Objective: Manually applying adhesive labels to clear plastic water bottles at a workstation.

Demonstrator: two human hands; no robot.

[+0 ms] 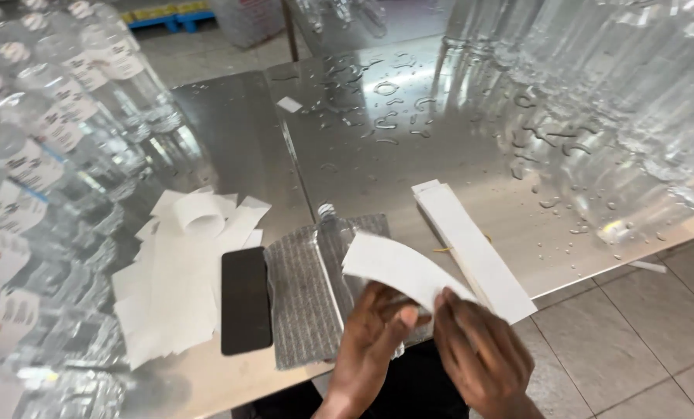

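Head view: both hands pinch a white label strip (399, 269) over a clear bottle (333, 256) lying on a grey mat (296, 310) at the table's near edge; the left hand (370, 341) and right hand (482, 353) are closed on the strip. To the left stand labelled bottles (44, 132), to the far right bare bottles (595, 101); by my judgement this label is not yet on the bottle.

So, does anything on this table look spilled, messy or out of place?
Yes. Water drops lie scattered over the metal table, near the white strip stack. Loose white backing papers sit in an untidy heap beside the black phone.
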